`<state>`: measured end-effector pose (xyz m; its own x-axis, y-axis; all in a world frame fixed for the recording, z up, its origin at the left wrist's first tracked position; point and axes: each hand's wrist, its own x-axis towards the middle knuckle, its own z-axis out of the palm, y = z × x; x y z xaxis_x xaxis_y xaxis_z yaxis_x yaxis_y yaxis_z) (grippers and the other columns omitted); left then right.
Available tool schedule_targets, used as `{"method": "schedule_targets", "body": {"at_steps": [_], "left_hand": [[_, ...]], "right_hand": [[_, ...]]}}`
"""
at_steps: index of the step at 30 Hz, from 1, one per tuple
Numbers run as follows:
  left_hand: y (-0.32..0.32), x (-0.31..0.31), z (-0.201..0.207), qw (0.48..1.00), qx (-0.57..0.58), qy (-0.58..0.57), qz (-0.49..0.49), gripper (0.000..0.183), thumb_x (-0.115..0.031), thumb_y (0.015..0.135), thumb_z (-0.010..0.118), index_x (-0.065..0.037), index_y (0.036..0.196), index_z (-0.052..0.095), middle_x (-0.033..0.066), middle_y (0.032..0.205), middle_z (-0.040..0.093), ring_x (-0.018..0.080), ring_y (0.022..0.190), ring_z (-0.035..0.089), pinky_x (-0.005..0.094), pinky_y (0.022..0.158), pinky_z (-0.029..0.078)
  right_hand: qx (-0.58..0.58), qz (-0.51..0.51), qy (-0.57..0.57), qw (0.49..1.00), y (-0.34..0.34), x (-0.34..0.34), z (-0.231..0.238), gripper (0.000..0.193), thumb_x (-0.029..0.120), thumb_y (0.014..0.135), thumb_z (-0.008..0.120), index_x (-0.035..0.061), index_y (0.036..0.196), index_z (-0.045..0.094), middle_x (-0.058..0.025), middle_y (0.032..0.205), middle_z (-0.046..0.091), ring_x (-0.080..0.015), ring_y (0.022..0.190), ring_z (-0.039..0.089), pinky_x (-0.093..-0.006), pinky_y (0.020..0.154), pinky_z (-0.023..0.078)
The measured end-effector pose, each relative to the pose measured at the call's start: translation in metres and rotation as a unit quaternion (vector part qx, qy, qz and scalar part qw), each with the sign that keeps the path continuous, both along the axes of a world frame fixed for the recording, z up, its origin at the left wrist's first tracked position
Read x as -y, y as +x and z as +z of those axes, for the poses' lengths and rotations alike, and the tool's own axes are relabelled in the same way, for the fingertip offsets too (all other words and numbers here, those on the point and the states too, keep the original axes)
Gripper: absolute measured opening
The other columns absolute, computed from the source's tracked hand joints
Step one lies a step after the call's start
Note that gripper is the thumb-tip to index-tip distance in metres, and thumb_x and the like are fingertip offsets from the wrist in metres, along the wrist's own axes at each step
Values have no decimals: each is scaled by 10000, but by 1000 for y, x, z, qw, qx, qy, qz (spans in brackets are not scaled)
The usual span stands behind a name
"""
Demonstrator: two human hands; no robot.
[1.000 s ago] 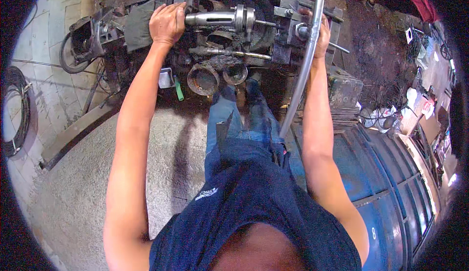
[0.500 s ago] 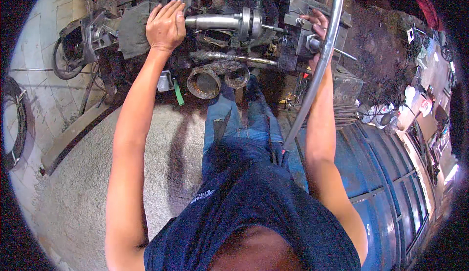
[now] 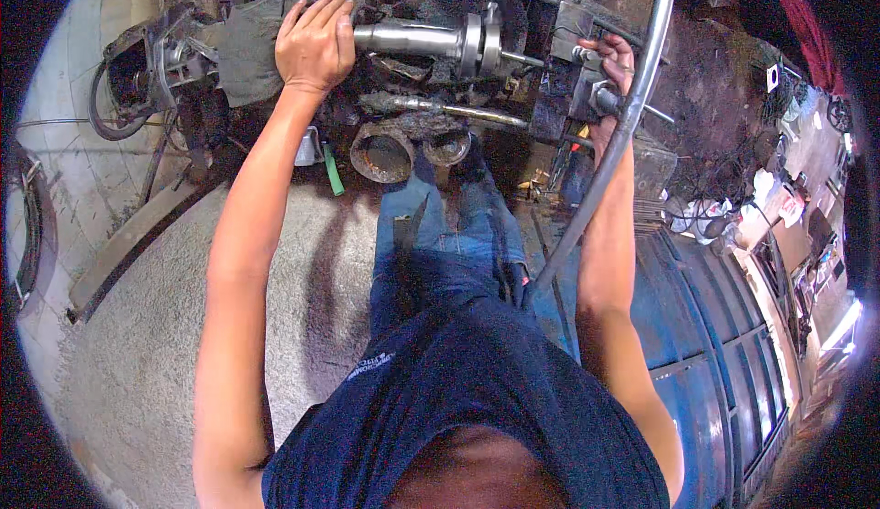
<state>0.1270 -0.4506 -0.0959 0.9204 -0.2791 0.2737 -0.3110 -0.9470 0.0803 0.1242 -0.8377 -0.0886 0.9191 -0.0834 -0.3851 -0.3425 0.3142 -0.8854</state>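
My left hand (image 3: 314,50) lies with its fingers stretched out over the left end of a machine, where a shiny metal cylinder (image 3: 412,39) begins. The cylinder runs rightward to a round flange (image 3: 474,45), and a thin rod (image 3: 522,58) extends beyond it. At the right end, my right hand (image 3: 616,58) has its fingers curled around a dark metal block (image 3: 587,96) by a small bolt. A large round bolt head (image 3: 607,99) sits on that block. A long metal pipe (image 3: 632,110) crosses in front of my right wrist and hides part of it.
Two rusty round tubes (image 3: 382,153) hang below the cylinder, near my legs. A green strip (image 3: 333,171) dangles by a small grey box (image 3: 309,149). Blue ribbed metal panels (image 3: 687,326) lie at the lower right. A coiled cable (image 3: 35,225) is at the far left.
The view has shifted slightly, so the pipe and block appear farther right. My left hand stays on the machine's left end, and my right hand remains at the block.
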Motion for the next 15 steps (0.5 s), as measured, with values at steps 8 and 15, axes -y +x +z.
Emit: {"method": "schedule_targets", "body": {"at_steps": [8, 15], "left_hand": [[0, 1, 0, 1000, 6, -4, 4, 372, -234, 901, 383, -89, 974, 718, 41, 1069, 684, 178, 1063, 616, 379, 1018, 385], [-2, 2, -2, 1000, -2, -12, 25, 377, -241, 903, 377, -107, 981, 721, 32, 1077, 681, 161, 1061, 615, 368, 1023, 382]], "right_hand": [[8, 1, 63, 998, -1, 8, -13, 456, 128, 782, 634, 56, 1207, 483, -168, 1051, 644, -246, 982, 605, -335, 904, 440], [24, -8, 17, 1000, -1, -6, -10, 392, 103, 800, 659, 81, 1150, 483, -108, 969, 673, -138, 809, 601, -268, 748, 452]]}}
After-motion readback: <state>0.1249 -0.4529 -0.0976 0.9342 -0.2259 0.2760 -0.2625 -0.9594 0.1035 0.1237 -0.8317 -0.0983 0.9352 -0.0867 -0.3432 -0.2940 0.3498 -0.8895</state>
